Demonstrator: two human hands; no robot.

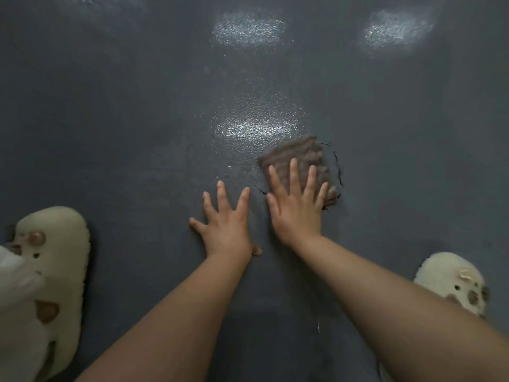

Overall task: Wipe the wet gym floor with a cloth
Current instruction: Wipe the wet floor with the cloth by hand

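Right hand (296, 213) flat atop cloth (300, 158)

Head-worn view, looking steeply down; close above floor (137, 119)

Dark grey floor (110, 119) with wet glossy patches, under a brown cloth (300, 158), two hands, two cream slippers (57, 271).

The cloth (301, 164) is motion-blurred, so its weave and edges cannot be read; its near part lies hidden under the right hand (296, 208). The palms of both hands are out of sight, the left hand (224, 224) included. Both forearms are cut by the lower edge. The left slipper (52, 277) runs off the left and lower edges; the right slipper (451, 282) is partly hidden behind the right forearm.
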